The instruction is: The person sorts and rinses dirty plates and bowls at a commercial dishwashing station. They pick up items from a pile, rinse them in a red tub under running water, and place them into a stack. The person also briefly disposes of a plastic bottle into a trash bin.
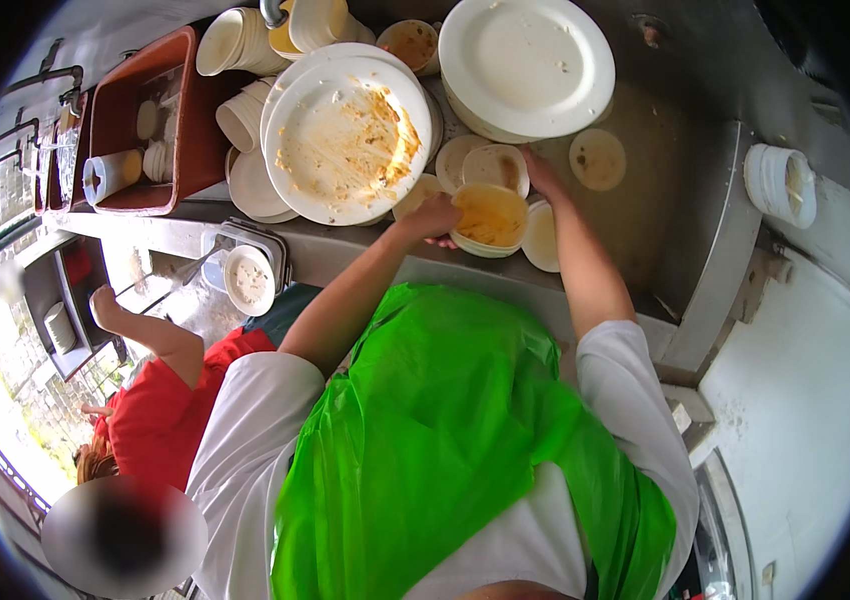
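Observation:
My left hand point(434, 217) grips the left rim of a yellowish bowl point(491, 217) with orange food residue, held near the sink's front edge. My right hand point(542, 171) is at the right edge of a small stained white dish point(496, 166). Its fingertips reach towards the rim of a large white oval plate point(518, 64) and are partly hidden, so its grip is unclear. That plate sits on top of a stack. To the left, a round white plate point(346, 142) smeared with orange sauce tops another stack. Another small dish point(542, 236) lies beside my right forearm.
The metal sink point(665, 225) holds cloudy water and a round dish point(597, 159). Stacked cups point(237, 41) and a reddish-brown tub point(184, 120) stand left. A white container point(779, 184) sits on the right ledge. A person in red point(162, 412) is close on my left, near a bowl point(249, 280).

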`<state>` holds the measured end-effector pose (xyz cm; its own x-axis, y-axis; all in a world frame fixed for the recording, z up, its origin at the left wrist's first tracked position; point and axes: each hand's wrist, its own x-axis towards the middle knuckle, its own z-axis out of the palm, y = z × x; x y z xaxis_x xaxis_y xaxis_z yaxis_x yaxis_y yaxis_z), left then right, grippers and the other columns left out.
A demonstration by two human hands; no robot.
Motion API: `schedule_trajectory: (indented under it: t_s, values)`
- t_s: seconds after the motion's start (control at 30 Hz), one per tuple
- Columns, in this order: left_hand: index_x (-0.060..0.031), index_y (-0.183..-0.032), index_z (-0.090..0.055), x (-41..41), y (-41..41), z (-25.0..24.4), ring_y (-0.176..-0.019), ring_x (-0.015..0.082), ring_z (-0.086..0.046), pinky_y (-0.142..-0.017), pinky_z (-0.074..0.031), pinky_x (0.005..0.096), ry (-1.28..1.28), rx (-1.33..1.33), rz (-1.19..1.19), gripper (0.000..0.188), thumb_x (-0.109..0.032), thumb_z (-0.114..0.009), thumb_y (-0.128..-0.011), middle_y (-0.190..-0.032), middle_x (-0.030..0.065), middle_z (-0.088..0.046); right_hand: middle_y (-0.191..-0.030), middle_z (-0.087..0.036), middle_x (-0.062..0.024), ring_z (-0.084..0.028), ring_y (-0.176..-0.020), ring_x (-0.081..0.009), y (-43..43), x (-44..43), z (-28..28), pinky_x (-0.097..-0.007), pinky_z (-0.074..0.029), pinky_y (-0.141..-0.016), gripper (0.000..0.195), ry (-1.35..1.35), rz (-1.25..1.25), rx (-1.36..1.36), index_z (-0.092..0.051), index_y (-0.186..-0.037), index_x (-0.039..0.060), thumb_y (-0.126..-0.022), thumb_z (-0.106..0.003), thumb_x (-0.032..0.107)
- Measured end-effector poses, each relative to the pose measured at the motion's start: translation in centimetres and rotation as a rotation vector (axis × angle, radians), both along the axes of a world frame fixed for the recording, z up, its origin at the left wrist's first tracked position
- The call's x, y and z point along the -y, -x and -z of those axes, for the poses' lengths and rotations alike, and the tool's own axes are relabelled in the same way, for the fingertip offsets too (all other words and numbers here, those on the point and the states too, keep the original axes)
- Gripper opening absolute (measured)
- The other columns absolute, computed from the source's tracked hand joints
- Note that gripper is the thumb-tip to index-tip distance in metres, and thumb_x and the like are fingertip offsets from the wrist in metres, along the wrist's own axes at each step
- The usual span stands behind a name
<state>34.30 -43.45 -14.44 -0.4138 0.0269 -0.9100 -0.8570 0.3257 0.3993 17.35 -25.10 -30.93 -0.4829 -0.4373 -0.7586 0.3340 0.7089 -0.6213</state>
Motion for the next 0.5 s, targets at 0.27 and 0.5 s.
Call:
schedule_trajectory:
  t_s: [0.27, 0.5]
  values:
    - [0.004, -0.13, -0.028, -4.3, 1.1, 13.0, -0.11, 0.0489, -0.054, -0.096, -0.043, 0.0479, 0.55, -0.504, -0.522, 0.062, -0.025, -0.059, -0.085, -0.113, 0.0333, -0.056, -0.087, -0.069, -0.0019, -0.062, -0.071, -0.0132, -1.4, -1.1, -3.2, -0.0333, -0.047, -0.065, 0.059, 0.155, 0.221, 0.163, -0.062, -0.119, 0.0185, -0.092, -0.038, 0.065]
    - [-0.0045, -0.14, -0.034, -1.6, 0.6, 12.8, -0.078, 0.029, -0.067, -0.057, -0.056, 0.0365, 0.044, -0.262, -0.696, 0.06, -0.027, -0.056, -0.089, -0.11, 0.0212, -0.061, -0.11, -0.062, -0.0037, -0.064, -0.077, -0.0154, -4.9, 1.8, -6.4, -0.0326, -0.051, -0.061, 0.068, 0.091, 0.258, 0.076, -0.046, -0.132, 0.0154, -0.088, -0.048, 0.068]
